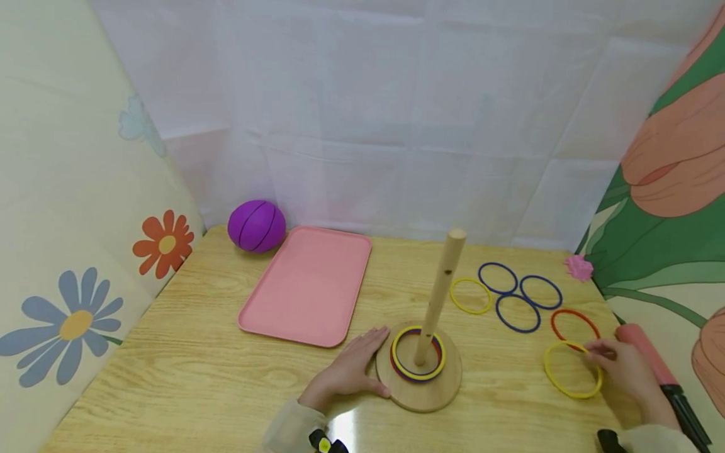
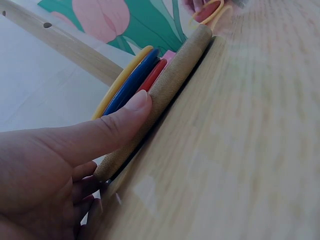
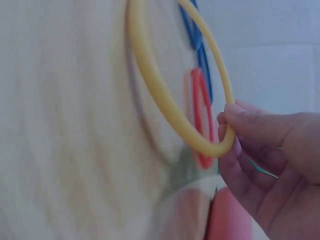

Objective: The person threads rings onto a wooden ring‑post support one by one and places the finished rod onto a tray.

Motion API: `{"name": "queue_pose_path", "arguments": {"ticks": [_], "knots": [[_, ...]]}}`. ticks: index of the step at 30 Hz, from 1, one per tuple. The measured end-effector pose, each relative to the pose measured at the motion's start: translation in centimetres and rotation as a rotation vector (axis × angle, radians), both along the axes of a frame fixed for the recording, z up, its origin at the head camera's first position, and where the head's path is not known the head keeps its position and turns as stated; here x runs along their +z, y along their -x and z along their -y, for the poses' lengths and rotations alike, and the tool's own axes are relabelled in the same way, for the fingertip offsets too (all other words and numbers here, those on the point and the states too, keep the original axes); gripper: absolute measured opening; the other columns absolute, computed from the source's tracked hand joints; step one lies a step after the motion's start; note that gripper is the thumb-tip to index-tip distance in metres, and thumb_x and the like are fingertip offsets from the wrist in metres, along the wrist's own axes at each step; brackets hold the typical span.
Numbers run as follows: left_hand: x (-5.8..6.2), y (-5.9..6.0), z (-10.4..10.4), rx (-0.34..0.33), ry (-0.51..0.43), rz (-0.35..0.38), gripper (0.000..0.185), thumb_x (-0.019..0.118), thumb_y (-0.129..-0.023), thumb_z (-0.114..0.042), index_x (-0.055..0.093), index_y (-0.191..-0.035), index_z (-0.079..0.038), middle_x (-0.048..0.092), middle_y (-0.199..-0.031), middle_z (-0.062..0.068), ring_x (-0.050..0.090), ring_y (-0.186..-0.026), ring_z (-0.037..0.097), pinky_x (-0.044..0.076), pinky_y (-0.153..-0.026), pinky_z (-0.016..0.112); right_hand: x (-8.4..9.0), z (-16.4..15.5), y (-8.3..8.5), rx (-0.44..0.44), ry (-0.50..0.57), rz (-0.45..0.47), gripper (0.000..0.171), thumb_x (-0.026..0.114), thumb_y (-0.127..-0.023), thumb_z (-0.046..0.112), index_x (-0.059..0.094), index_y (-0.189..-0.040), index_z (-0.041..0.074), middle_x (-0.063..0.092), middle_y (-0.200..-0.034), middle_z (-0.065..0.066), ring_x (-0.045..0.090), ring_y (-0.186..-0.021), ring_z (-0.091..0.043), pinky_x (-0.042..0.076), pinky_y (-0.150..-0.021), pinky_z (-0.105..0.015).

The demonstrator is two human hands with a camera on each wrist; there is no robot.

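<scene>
A wooden peg [image 1: 438, 296] stands on a round wooden base [image 1: 419, 393] with yellow, blue and red rings [image 1: 418, 371] stacked around it. My left hand [image 1: 362, 358] lies flat on the table against the base's left side. In the left wrist view its thumb [image 2: 115, 127] presses on the base rim [image 2: 172, 82], beside the stacked rings [image 2: 131, 82]. My right hand [image 1: 596, 357] pinches the right edge of a loose yellow ring [image 1: 552, 377] near the table's right side. The right wrist view shows that yellow ring [image 3: 160, 90] tilted up off the table in my fingertips [image 3: 240, 117].
Loose rings lie right of the peg: one yellow [image 1: 470, 309], three blue [image 1: 518, 328], one red [image 1: 574, 312]. A pink tray [image 1: 308, 283] and a purple ball [image 1: 257, 226] sit at the back left. A pink-handled tool [image 1: 651, 358] lies along the right edge, a small pink object [image 1: 579, 267] behind it.
</scene>
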State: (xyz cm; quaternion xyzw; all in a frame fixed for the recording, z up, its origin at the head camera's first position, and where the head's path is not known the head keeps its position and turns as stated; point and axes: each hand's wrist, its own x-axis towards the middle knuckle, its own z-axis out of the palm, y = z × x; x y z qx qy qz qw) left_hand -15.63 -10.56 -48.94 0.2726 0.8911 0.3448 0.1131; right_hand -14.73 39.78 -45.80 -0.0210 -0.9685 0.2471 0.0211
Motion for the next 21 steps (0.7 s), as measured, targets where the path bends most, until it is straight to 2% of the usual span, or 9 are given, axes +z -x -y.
{"name": "queue_pose_path", "arguments": {"ticks": [8, 16, 21], "knots": [[0.1, 0.0, 0.0, -0.002, -0.002, 0.01, 0.11, 0.085, -0.067, -0.037, 0.026, -0.152, -0.002, 0.028, -0.159, 0.016, 0.022, -0.148, 0.037, 0.016, -0.121, 0.057, 1.9, 2.9, 0.5, -0.005, 0.104, -0.054, 0.021, 0.062, -0.09, -0.001, 0.065, -0.107, -0.014, 0.07, -0.096, -0.028, 0.049, -0.067, 0.019, 0.053, -0.057, -0.014], [0.1, -0.1, -0.1, -0.001, -0.001, 0.008, 0.109, 0.085, -0.067, -0.038, 0.026, -0.152, -0.002, 0.028, -0.159, 0.016, 0.022, -0.148, 0.038, 0.015, -0.121, 0.058, 4.8, 5.9, 1.1, -0.044, 0.188, -0.08, 0.032, 0.061, -0.096, 0.018, 0.065, -0.115, -0.008, 0.07, -0.101, -0.024, 0.059, -0.068, 0.009, 0.059, -0.061, -0.024], [0.1, 0.0, -0.1, -0.003, -0.002, -0.006, 0.11, 0.086, -0.067, -0.037, 0.027, -0.151, 0.0, 0.029, -0.158, 0.018, 0.024, -0.147, 0.04, 0.016, -0.12, 0.059, 6.9, 7.9, 1.2, -0.023, 0.222, -0.117, 0.033, 0.06, -0.096, 0.018, 0.064, -0.117, -0.006, 0.07, -0.103, -0.025, 0.059, -0.071, 0.012, 0.059, -0.062, -0.019]]}}
